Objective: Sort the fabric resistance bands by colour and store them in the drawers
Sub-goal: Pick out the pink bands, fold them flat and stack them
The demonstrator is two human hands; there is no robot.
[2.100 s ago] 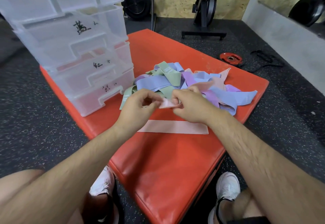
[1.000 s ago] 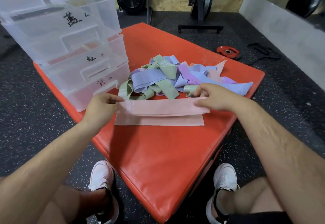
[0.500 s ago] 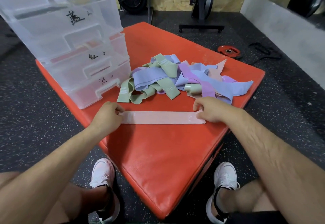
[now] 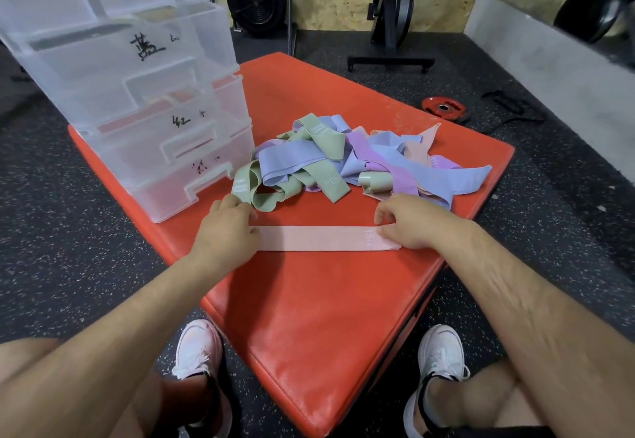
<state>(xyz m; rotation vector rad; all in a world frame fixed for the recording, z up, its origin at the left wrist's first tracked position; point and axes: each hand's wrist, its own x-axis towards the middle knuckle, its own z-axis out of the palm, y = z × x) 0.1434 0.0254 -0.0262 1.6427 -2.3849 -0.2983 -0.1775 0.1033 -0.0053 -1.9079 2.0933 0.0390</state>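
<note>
The left hand (image 4: 226,231) lies over the left end of the pink band (image 4: 319,238). Its fingers hide that end, so I cannot tell whether they pinch it or only press it down. The right hand (image 4: 412,223) sits at the other end with its thumb on the fabric and its fingers loosely bent and lifted clear, holding nothing.

The band is stretched out flat and straight across the middle of the red pad (image 4: 309,317), its printed mark beside the right thumb. The step looks like smoothing and squaring this band before it is stored.

To do it well, keep the left end pinned and sweep the right hand along the length, so the edges line up and no twist stays in the loop.

The unsorted pile (image 4: 330,162) of green, blue, purple and pink bands lies on the pad's far half, just beyond both hands, and its nearest green loop almost touches the left fingers. Avoid dragging that loop along.

The drawer unit (image 4: 86,70) stands on the pad's far left corner, drawers closed and hand-labelled. Most of the sorting seems to remain.
</note>
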